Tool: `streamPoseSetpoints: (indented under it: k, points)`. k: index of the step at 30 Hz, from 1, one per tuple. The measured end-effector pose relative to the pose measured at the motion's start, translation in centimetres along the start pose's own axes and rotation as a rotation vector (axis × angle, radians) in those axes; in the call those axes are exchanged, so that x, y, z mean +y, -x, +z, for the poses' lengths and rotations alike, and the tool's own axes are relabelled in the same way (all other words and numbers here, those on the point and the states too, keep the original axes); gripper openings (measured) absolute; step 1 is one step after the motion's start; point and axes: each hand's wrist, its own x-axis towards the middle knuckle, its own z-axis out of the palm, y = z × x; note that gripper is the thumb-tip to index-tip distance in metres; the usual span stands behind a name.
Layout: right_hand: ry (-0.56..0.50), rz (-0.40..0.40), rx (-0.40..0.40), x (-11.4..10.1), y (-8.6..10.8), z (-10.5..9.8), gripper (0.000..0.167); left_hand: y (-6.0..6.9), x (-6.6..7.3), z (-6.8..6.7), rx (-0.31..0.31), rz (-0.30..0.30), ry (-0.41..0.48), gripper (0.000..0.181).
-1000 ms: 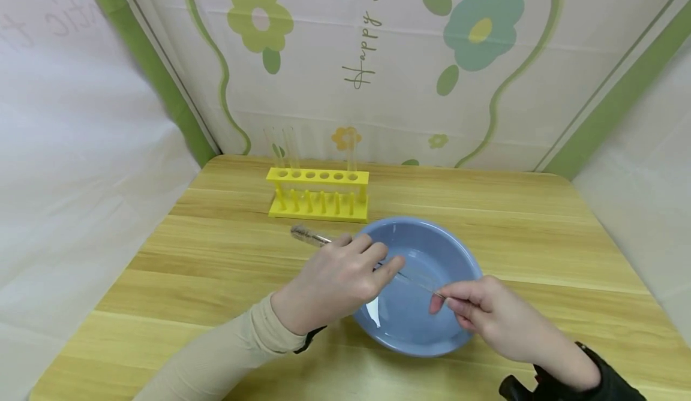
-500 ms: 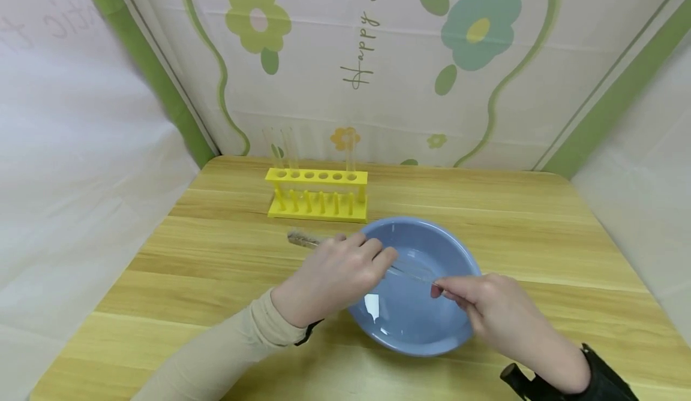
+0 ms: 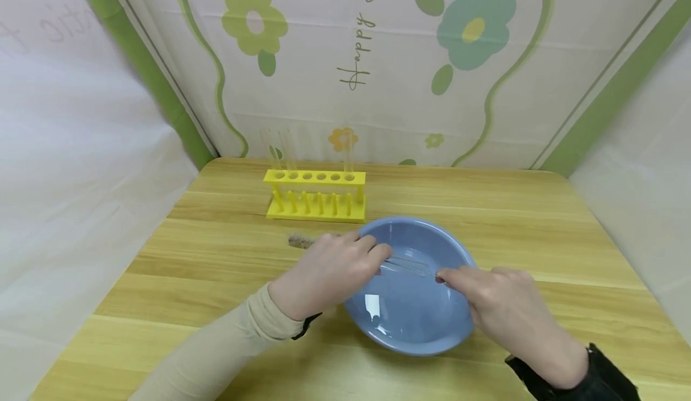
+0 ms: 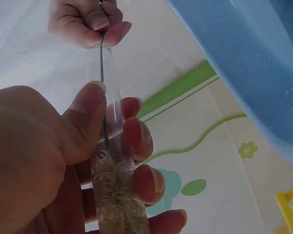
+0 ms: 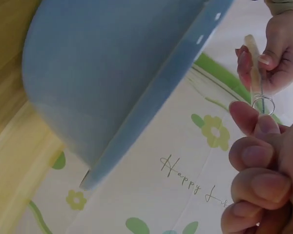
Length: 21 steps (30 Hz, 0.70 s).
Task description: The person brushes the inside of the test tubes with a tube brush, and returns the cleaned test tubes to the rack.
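Note:
My left hand (image 3: pixel 329 275) grips a clear glass test tube (image 3: pixel 409 265), held tilted above the basin with its mouth toward my right hand. Inside the tube sits a test tube brush, its beige bristles (image 4: pixel 116 195) pressed against the glass near the closed end. The brush's twisted wire handle (image 4: pixel 102 70) runs out through the mouth. My right hand (image 3: pixel 510 308) pinches that wire between thumb and fingers, close to the tube's rim. Below both hands stands a blue basin (image 3: pixel 415 329) with water in it.
Behind the basin, a yellow test tube rack (image 3: pixel 315 177) holds three clear tubes, two at its left end and one at its right. The wooden table (image 3: pixel 540 227) ends at a flower-printed curtain (image 3: pixel 399 53).
My right hand has come nearer the tube's mouth, and less bare wire shows. My left index finger has curled in. The tube's closed end has dipped slightly.

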Motion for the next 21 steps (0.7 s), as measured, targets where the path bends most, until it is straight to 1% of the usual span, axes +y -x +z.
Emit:
streamPoseSetpoints:
  k: [3, 5, 7, 11, 15, 21]
  points:
    - [0.031, -0.024, 0.006, 0.1, 0.0, -0.1, 0.049, 0.1, -0.1, 0.0, -0.02, -0.004, 0.019, 0.027]
    - [0.049, -0.037, -0.008, 0.1, 0.0, -0.3, 0.048, 0.1, -0.1, 0.0, -0.029, -0.006, 0.023, 0.027]
    - [0.07, -0.042, -0.033, 0.2, 0.1, -0.5, 0.047, 0.2, -0.2, 0.0, -0.031, -0.007, 0.016, 0.027]
    - [0.114, -0.062, -0.056, 0.5, 0.3, -0.8, 0.045, 0.4, -0.5, 0.0, -0.028, -0.014, -0.012, 0.026]
    - [0.133, -0.088, -0.048, 0.7, 0.5, -1.0, 0.044, 0.5, -0.7, 0.1, -0.042, -0.023, -0.009, 0.023]
    - [0.14, -0.126, -0.025, 0.8, 0.4, -1.3, 0.044, 0.6, -0.9, -0.1, -0.077, -0.028, 0.028, 0.022]
